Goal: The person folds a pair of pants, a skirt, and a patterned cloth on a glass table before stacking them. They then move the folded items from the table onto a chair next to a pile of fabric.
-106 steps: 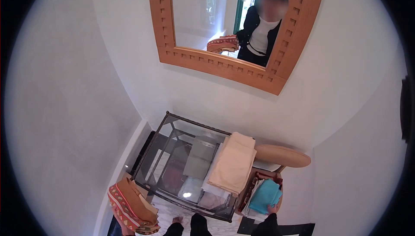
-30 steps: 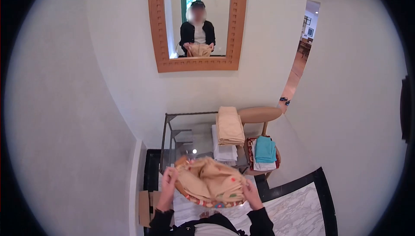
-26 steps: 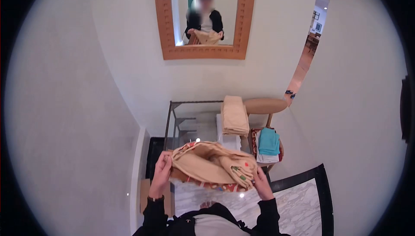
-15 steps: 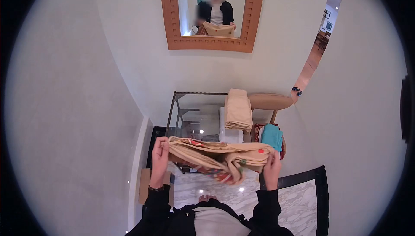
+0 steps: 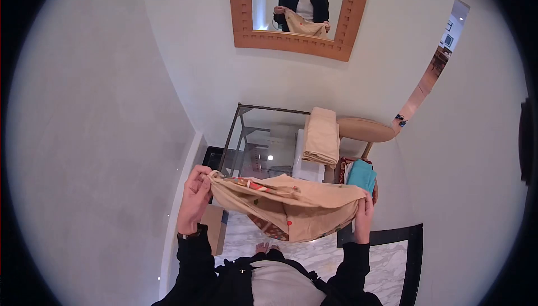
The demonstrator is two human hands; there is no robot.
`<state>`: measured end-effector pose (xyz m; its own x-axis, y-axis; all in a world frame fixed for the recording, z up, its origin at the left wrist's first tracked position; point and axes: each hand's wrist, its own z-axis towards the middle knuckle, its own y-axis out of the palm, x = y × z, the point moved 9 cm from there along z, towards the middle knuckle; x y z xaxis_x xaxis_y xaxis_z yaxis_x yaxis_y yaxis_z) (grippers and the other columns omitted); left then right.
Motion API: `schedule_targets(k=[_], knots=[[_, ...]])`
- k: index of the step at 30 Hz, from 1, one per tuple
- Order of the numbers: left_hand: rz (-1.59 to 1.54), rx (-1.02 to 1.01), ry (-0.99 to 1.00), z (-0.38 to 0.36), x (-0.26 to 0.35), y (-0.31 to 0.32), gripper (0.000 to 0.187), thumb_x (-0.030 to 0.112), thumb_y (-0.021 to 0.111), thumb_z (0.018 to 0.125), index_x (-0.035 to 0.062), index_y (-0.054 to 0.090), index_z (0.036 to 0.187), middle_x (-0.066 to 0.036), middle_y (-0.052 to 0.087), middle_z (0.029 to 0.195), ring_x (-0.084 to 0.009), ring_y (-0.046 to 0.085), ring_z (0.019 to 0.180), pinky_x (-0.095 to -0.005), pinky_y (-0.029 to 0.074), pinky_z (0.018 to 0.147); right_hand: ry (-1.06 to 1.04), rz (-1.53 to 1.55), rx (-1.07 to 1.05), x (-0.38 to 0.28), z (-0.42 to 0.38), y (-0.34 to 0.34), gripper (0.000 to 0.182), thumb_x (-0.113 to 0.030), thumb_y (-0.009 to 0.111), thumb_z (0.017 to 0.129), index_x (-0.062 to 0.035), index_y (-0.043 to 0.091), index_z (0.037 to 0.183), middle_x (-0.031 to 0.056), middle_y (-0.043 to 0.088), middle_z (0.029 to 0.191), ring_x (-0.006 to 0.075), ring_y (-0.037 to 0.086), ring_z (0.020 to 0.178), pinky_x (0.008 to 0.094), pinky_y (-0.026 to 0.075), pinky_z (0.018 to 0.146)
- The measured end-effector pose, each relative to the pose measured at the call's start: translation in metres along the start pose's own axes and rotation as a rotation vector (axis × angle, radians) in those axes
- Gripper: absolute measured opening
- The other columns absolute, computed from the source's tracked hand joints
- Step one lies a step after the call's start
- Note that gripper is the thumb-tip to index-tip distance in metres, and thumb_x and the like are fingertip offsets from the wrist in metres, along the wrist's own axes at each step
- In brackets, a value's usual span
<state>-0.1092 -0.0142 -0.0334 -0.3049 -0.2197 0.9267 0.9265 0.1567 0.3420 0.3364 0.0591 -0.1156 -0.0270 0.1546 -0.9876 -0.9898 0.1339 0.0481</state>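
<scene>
A beige cloth (image 5: 322,213) with coloured dots and a red-brown patterned part hangs stretched between my two hands. My left hand (image 5: 195,196) pinches its upper left corner. At the opposite end, my right hand (image 5: 364,216) grips the upper right edge. The cloth sags in the middle, with folds gaping along its top and the patterned part dangling below. Just beyond it stands a glass-topped table (image 5: 263,124) with a dark metal frame. Folded beige cloths (image 5: 322,135) are stacked at that table's right end, beside a white item (image 5: 307,160) partly hidden by the held cloth.
A chair (image 5: 367,129) with a tan backrest stands right of the table, bearing a turquoise folded cloth (image 5: 361,174) and other fabrics. Low on the left, a cardboard box (image 5: 214,227) rests by the wall. A wood-framed mirror (image 5: 291,48) hangs ahead, above the marble floor (image 5: 386,261).
The cloth has spread wider and opened out, its bunched folds loosening. My hands have moved slightly apart, and the view has shifted so the table and mirror sit further right.
</scene>
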Motion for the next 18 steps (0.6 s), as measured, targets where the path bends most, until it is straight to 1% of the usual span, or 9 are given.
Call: schedule_targets(k=[2, 5, 6, 8, 9, 12, 13, 17, 18], knots=[[-0.275, -0.118, 0.025, -0.002, 0.005, 0.018, 0.025, 0.009, 0.061, 0.091, 0.0055, 0.046, 0.111, -0.007, 0.058, 0.103, -0.0174, 0.058, 0.098, -0.03, 0.046, 0.087, 0.028, -0.031, -0.091, 0.012, -0.006, 0.019, 0.021, -0.011, 0.043, 0.1, -0.0002, 0.055, 0.114, 0.0037, 0.059, 0.104, 0.0098, 0.052, 0.098, 0.0247, 0.041, 0.088], [-0.292, -0.146, -0.09, -0.006, 0.003, 0.045, 0.034, 0.002, 0.065, 0.085, 0.0048, 0.045, 0.113, -0.01, 0.057, 0.107, -0.0204, 0.058, 0.101, -0.0312, 0.046, 0.088, 0.062, -0.161, -0.303, 0.03, -0.02, 0.06, 0.021, -0.008, 0.044, 0.099, -0.001, 0.056, 0.114, 0.0032, 0.059, 0.105, 0.0106, 0.053, 0.098, 0.0245, 0.043, 0.087], [-0.29, -0.193, -0.105, -0.005, -0.002, 0.052, 0.036, -0.001, 0.063, 0.084, 0.005, 0.045, 0.115, -0.01, 0.057, 0.109, -0.0193, 0.058, 0.103, -0.0309, 0.046, 0.088, 0.074, -0.219, -0.384, 0.037, -0.027, 0.075, 0.021, -0.007, 0.044, 0.098, -0.0013, 0.056, 0.114, 0.003, 0.06, 0.105, 0.0111, 0.054, 0.097, 0.0245, 0.043, 0.086], [-0.287, -0.292, -0.137, -0.006, -0.015, 0.066, 0.042, -0.009, 0.059, 0.083, 0.0052, 0.044, 0.12, -0.01, 0.057, 0.112, -0.0172, 0.058, 0.106, -0.0304, 0.047, 0.089, -0.052, -0.232, -0.474, 0.053, -0.043, 0.102, 0.023, -0.003, 0.047, 0.094, -0.0032, 0.056, 0.115, 0.0049, 0.06, 0.1, 0.0123, 0.055, 0.092, 0.0249, 0.045, 0.082], [-0.303, -0.271, -0.174, -0.006, -0.019, 0.072, 0.043, -0.011, 0.058, 0.083, 0.0037, 0.043, 0.121, -0.01, 0.058, 0.11, -0.0161, 0.059, 0.103, -0.0284, 0.049, 0.088, -0.139, -0.301, -0.496, 0.035, -0.05, 0.117, 0.022, -0.005, 0.053, 0.091, -0.0007, 0.058, 0.112, 0.0107, 0.061, 0.097, 0.0254, 0.059, 0.094, 0.0292, 0.045, 0.084], [-0.31, -0.217, -0.219, -0.006, -0.017, 0.093, 0.04, -0.009, 0.058, 0.085, 0.0026, 0.044, 0.12, -0.009, 0.06, 0.107, -0.0145, 0.061, 0.098, -0.0255, 0.05, 0.083, -0.065, -0.341, -0.698, 0.03, -0.067, 0.152, 0.021, -0.006, 0.055, 0.091, -0.0003, 0.06, 0.11, 0.0113, 0.062, 0.097, 0.0271, 0.06, 0.091, 0.0309, 0.047, 0.084], [-0.29, -0.191, -0.226, -0.005, -0.013, 0.101, 0.039, -0.007, 0.061, 0.086, 0.0023, 0.044, 0.12, -0.008, 0.061, 0.102, -0.0115, 0.062, 0.092, -0.0224, 0.049, 0.081, -0.075, -0.322, -0.725, 0.02, -0.07, 0.16, 0.021, -0.005, 0.056, 0.091, -0.0001, 0.061, 0.11, 0.0096, 0.063, 0.098, 0.0204, 0.06, 0.091, 0.0285, 0.047, 0.085], [-0.238, -0.193, -0.159, -0.006, -0.005, 0.104, 0.031, -0.003, 0.066, 0.085, 0.0011, 0.051, 0.112, -0.006, 0.061, 0.092, -0.008, 0.06, 0.081, -0.0194, 0.049, 0.073, 0.486, 0.039, -0.734, 0.063, -0.081, 0.17, 0.024, -0.001, 0.051, 0.095, -0.0028, 0.058, 0.118, 0.0036, 0.062, 0.097, 0.0084, 0.057, 0.083, 0.0227, 0.048, 0.074], [-0.21, -0.167, -0.152, -0.007, -0.002, 0.104, 0.027, -0.003, 0.067, 0.085, 0.0009, 0.053, 0.108, -0.005, 0.061, 0.09, -0.0074, 0.06, 0.079, -0.019, 0.049, 0.071, 0.39, 0.097, -0.696, 0.054, -0.075, 0.172, 0.024, -0.002, 0.05, 0.096, -0.0018, 0.057, 0.118, 0.0041, 0.062, 0.096, 0.0091, 0.058, 0.081, 0.0233, 0.049, 0.072]])
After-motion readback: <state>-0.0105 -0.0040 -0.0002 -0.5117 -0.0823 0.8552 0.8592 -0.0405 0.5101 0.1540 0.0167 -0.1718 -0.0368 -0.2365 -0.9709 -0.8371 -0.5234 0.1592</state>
